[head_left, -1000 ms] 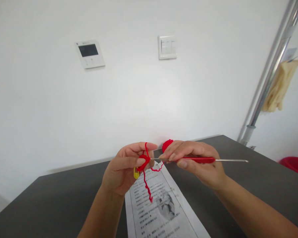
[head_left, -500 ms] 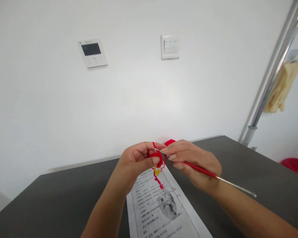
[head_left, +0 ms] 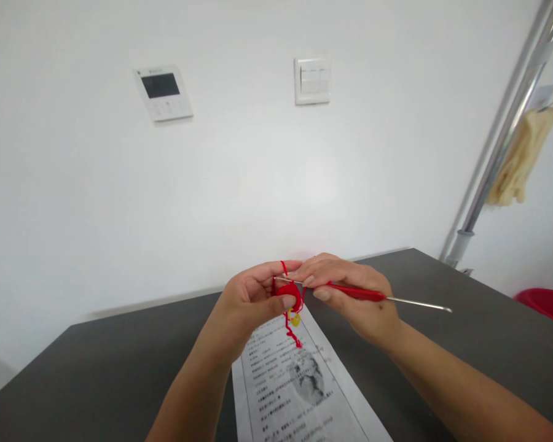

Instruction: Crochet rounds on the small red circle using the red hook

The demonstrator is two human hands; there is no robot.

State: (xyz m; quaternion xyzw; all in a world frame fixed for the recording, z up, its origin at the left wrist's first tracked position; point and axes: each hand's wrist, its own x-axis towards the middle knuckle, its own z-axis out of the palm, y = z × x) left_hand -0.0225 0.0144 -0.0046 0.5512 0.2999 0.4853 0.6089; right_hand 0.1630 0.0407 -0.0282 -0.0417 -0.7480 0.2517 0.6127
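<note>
Between the thumb and fingers of my left hand is a small round piece of red crochet work. A strand of red yarn runs over my left index finger. My right hand grips a crochet hook by its red handle; both metal ends show. The hook's tip lies at the upper edge of the crochet piece, near the left fingers; whether it is inside a stitch I cannot tell. A yellow stitch marker and a twisted red yarn tail dangle below the piece.
A printed sheet with a picture lies on the dark table under my hands. The white wall behind carries a panel with a screen and a light switch. At right are a metal pole, yellowish gloves and a red object.
My right hand has turned, so the hook now lies flatter and its tip reaches further left past the crochet piece. The red ball behind my right hand is now hidden. The view has shifted slightly.
</note>
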